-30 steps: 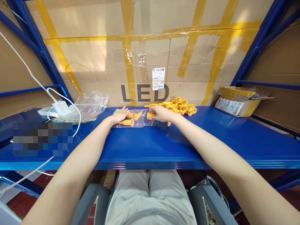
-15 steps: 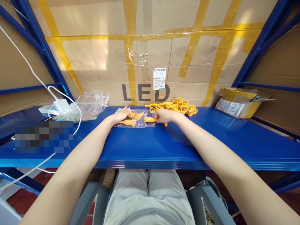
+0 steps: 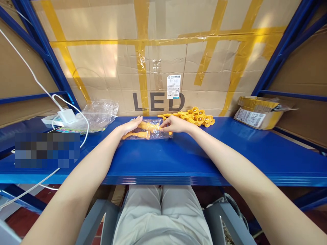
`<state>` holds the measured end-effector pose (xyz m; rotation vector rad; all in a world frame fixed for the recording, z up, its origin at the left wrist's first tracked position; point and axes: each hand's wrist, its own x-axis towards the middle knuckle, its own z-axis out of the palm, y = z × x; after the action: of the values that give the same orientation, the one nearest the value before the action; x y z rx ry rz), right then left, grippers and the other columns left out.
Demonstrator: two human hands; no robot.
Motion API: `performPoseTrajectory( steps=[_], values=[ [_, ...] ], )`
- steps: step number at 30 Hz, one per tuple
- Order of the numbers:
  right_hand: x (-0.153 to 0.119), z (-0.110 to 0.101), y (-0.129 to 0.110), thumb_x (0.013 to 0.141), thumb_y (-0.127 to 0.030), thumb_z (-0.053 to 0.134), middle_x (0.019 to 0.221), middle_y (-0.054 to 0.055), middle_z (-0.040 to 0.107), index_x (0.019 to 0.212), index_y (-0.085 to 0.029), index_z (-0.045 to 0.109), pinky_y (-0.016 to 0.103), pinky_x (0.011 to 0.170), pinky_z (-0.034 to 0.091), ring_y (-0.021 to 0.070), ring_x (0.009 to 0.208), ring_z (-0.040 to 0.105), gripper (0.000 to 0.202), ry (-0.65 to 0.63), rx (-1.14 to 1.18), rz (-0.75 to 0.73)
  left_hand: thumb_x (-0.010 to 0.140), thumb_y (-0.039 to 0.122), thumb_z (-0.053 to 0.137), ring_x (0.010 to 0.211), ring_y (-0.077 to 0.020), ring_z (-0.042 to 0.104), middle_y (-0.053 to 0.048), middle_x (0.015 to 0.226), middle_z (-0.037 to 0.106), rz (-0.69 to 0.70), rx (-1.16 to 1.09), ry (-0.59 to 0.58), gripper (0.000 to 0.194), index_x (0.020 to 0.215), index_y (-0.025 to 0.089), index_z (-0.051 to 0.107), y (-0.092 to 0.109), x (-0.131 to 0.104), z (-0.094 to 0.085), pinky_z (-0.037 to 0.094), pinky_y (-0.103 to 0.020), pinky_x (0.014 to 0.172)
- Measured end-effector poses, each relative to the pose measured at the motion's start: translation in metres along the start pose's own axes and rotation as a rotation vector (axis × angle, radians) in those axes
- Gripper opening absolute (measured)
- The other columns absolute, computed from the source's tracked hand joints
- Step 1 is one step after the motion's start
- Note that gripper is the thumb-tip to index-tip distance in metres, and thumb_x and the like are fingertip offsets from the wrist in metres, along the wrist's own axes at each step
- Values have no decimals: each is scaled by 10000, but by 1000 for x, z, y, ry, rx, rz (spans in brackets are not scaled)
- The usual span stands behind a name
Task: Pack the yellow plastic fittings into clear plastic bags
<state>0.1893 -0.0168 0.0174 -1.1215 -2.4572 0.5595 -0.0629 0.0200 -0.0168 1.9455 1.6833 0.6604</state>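
Note:
My left hand [image 3: 129, 126] lies with fingers stretched out on the left part of a clear plastic bag [image 3: 134, 138]. Inside the bag, a yellow plastic piece with a flared cup end [image 3: 140, 134] shows along the near side. My right hand [image 3: 175, 124] is closed in a pinch on another yellow cup-ended plastic piece [image 3: 154, 127], whose front part reaches into the bag's right end. Its other end sticks out below my fingers. Behind my right hand lies a pile of similar yellow pieces [image 3: 200, 119], several with round cups facing me.
A blue shelf [image 3: 163, 160] bears everything, with a large taped carton [image 3: 114, 75] behind. At left are a crumpled clear bag [image 3: 102, 110], a white plug [image 3: 67, 115] with cables and a blurred-out dark object [image 3: 47, 149]. A small opened box [image 3: 255, 114] stands right.
My right hand has moved left, pushing the yellow piece deeper into the bag among the others. My left hand stays flat on the bag.

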Motion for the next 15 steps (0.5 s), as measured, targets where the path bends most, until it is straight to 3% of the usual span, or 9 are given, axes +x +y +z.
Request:
performPoseTrajectory(
  steps=[7, 11, 15],
  values=[
    [12, 29, 12, 802, -263, 601, 587, -16, 626, 658, -145, 679, 211, 591, 413, 96, 545, 558, 202, 8, -13, 3, 824, 774, 276, 1458, -273, -4, -39, 1586, 56, 26, 80, -26, 841, 1510, 289, 255, 11, -14, -3, 126, -499, 1166],
    [13, 29, 7, 778, -249, 656, 767, 28, 696, 737, -152, 697, 215, 672, 434, 137, 724, 622, 112, 75, -135, -4, 756, 777, 440, 1455, -302, -16, -88, 1585, 31, 51, 221, -63, 962, 1527, 260, 190, 16, -19, -4, 62, -513, 1163],
    [8, 22, -2, 793, -205, 632, 826, 81, 701, 795, -151, 676, 290, 725, 478, 192, 759, 653, 69, 149, -190, 131, 789, 795, 328, 1459, -276, 27, -65, 1588, 77, 48, 174, -24, 901, 1517, 272, 232, 12, -16, -4, 147, -482, 1166]
  ],
)
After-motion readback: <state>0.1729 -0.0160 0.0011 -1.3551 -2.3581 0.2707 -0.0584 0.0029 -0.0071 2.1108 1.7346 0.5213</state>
